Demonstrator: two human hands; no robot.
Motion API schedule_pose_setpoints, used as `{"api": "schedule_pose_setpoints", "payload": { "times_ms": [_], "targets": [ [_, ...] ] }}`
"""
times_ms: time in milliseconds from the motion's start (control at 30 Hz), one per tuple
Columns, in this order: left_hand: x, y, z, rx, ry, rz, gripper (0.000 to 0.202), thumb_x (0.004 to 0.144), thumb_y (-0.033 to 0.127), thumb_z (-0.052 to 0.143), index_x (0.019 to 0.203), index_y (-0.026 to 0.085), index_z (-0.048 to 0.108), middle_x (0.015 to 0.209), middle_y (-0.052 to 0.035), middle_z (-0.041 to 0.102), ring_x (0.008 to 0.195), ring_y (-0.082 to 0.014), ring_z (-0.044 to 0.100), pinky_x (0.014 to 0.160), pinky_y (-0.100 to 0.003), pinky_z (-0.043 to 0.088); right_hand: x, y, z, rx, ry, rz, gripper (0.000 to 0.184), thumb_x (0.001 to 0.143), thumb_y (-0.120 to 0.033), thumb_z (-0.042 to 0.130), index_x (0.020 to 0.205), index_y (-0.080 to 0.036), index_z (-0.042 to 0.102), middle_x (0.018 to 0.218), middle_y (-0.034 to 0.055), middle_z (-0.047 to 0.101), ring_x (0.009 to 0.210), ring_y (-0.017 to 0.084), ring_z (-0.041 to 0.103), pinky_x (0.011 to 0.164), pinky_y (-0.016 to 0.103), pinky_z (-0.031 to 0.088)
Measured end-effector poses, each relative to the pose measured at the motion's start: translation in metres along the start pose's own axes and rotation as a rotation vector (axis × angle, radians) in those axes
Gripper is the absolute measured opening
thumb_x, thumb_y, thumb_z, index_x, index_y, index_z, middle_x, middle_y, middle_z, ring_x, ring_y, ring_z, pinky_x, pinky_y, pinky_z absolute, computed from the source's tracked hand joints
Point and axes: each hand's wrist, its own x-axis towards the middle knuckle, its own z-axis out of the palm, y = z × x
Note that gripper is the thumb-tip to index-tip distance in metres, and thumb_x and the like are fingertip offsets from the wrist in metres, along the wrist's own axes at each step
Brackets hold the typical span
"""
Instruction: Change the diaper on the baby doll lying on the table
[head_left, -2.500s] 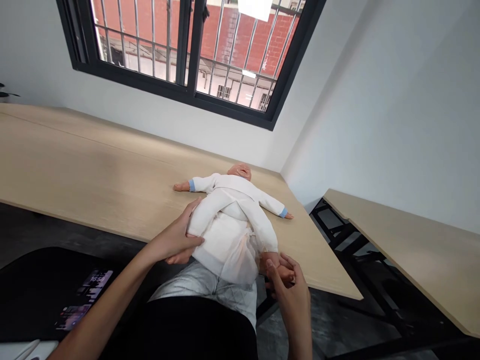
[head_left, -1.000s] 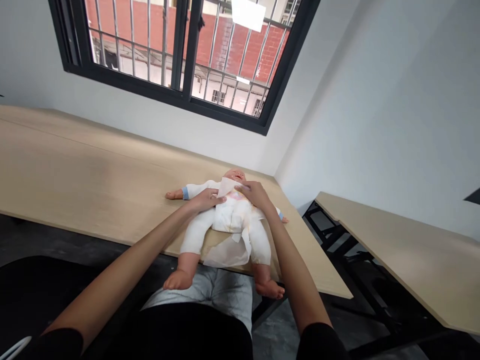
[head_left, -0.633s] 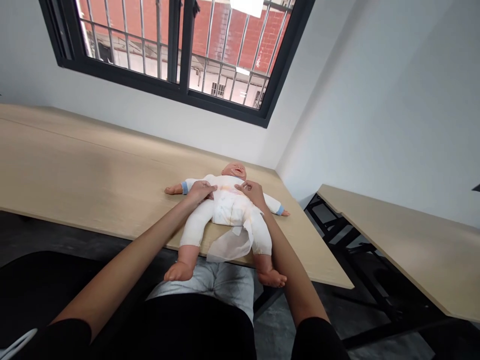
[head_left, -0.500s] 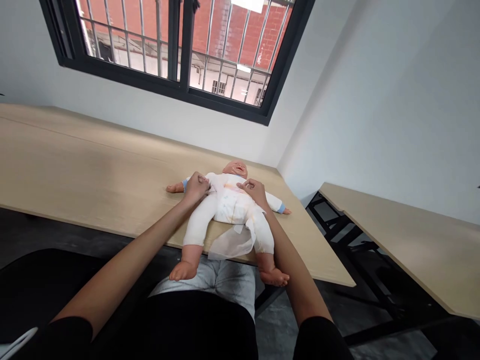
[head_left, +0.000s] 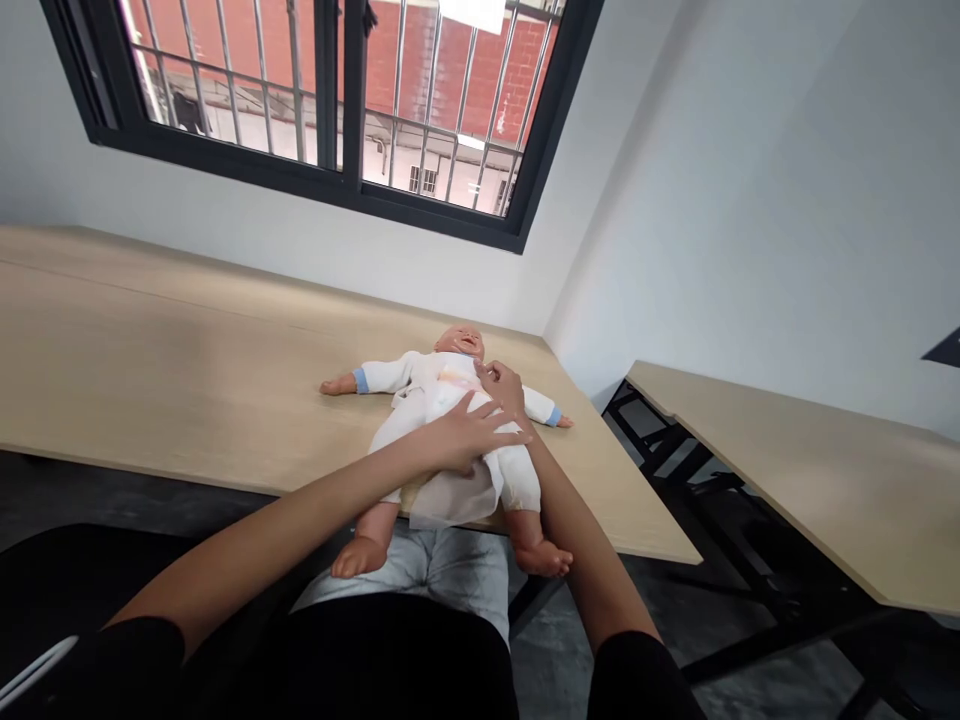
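Observation:
A baby doll (head_left: 420,385) in a white suit with blue cuffs lies on its back near the front edge of a light wooden table (head_left: 187,340). Its bare feet hang over the edge above my lap. A thin white sheet (head_left: 450,500) lies under its hips. My left hand (head_left: 469,435) rests open across the doll's belly, fingers spread toward the right. My right hand (head_left: 504,385) touches the doll's chest with bent fingers, holding nothing that I can see.
A barred, black-framed window (head_left: 330,110) is set in the wall behind the table. A second wooden table (head_left: 810,480) stands at the right, with a gap and dark metal legs (head_left: 660,450) between the two. A white cable (head_left: 37,665) shows at bottom left.
My left hand slid from the doll's left shoulder down across its belly and spread open. My right hand stayed on the chest. Earlier both hands were at the doll's legs.

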Motion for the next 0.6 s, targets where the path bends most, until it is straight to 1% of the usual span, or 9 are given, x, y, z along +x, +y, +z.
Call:
{"api": "schedule_pose_setpoints", "payload": {
  "times_ms": [67, 167, 233, 300, 367, 433, 500, 600],
  "targets": [
    [0.008, 0.004, 0.006, 0.066, 0.002, -0.037, 0.072, 0.071, 0.009, 0.064, 0.136, 0.029, 0.041, 0.139, -0.0112, 0.044, 0.129, -0.032, 0.035, 0.102, -0.055, 0.027, 0.001, 0.001, 0.001, -0.003, -0.007, 0.019, 0.052, 0.082, -0.068, 0.039, 0.066, -0.02, 0.054, 0.062, -0.0001, 0.058, 0.057, 0.013, 0.049, 0.055, 0.024, 0.034],
    [0.015, 0.001, 0.01, 0.059, 0.033, -0.054, 0.05, 0.074, 0.013, 0.061, 0.122, 0.023, 0.051, 0.127, -0.0137, 0.051, 0.124, -0.0324, 0.04, 0.098, -0.054, 0.031, 0.002, 0.001, 0.001, 0.048, -0.024, 0.015, 0.048, 0.087, -0.061, 0.037, 0.07, -0.02, 0.057, 0.072, 0.0021, 0.064, 0.062, 0.014, 0.052, 0.059, 0.025, 0.036],
    [0.017, -0.006, 0.013, -0.014, 0.066, -0.049, 0.041, 0.076, 0.018, 0.061, 0.116, 0.022, 0.053, 0.124, -0.0132, 0.053, 0.122, -0.033, 0.041, 0.096, -0.053, 0.033, 0.003, 0.0, -0.001, 0.109, -0.033, 0.021, 0.045, 0.087, -0.057, 0.039, 0.07, -0.02, 0.058, 0.074, 0.0029, 0.065, 0.064, 0.014, 0.053, 0.062, 0.025, 0.038],
    [0.016, -0.016, 0.016, -0.16, 0.133, -0.056, 0.035, 0.079, 0.023, 0.058, 0.114, 0.02, 0.052, 0.119, -0.0119, 0.056, 0.115, -0.0314, 0.047, 0.092, -0.048, 0.037, 0.004, -0.001, -0.003, 0.213, -0.055, 0.049, 0.042, 0.085, -0.055, 0.043, 0.069, -0.019, 0.057, 0.071, 0.0035, 0.063, 0.066, 0.015, 0.053, 0.063, 0.026, 0.039],
    [0.014, -0.026, 0.017, -0.352, 0.23, -0.088, 0.034, 0.079, 0.026, 0.056, 0.112, 0.018, 0.051, 0.112, -0.0102, 0.059, 0.102, -0.0278, 0.054, 0.087, -0.042, 0.042, 0.004, -0.001, -0.007, 0.309, -0.086, 0.076, 0.041, 0.082, -0.054, 0.046, 0.069, -0.017, 0.057, 0.068, 0.0035, 0.061, 0.067, 0.016, 0.053, 0.064, 0.026, 0.041],
    [0.01, -0.034, 0.017, -0.537, 0.343, -0.116, 0.037, 0.075, 0.023, 0.057, 0.11, 0.017, 0.049, 0.108, -0.0084, 0.06, 0.095, -0.0247, 0.056, 0.084, -0.037, 0.044, 0.001, 0.0, -0.012, 0.359, -0.113, 0.085, 0.04, 0.08, -0.054, 0.048, 0.07, -0.016, 0.058, 0.065, 0.0028, 0.058, 0.066, 0.016, 0.052, 0.063, 0.026, 0.041],
    [0.007, -0.041, 0.015, -0.681, 0.452, -0.124, 0.041, 0.071, 0.019, 0.057, 0.111, 0.017, 0.049, 0.111, -0.0081, 0.06, 0.1, -0.0242, 0.056, 0.088, -0.035, 0.044, -0.003, 0.003, -0.019, 0.386, -0.139, 0.088, 0.039, 0.078, -0.053, 0.051, 0.071, -0.016, 0.058, 0.061, 0.0014, 0.056, 0.064, 0.015, 0.051, 0.061, 0.026, 0.041],
    [0.005, -0.05, 0.015, -0.798, 0.579, -0.15, 0.047, 0.068, 0.014, 0.055, 0.115, 0.015, 0.052, 0.118, -0.0096, 0.059, 0.111, -0.0255, 0.054, 0.097, -0.036, 0.04, -0.011, 0.007, -0.032, 0.431, -0.188, 0.095, 0.039, 0.075, -0.054, 0.056, 0.073, -0.015, 0.059, 0.056, -0.0007, 0.052, 0.061, 0.014, 0.049, 0.058, 0.025, 0.041]
  ]
}}
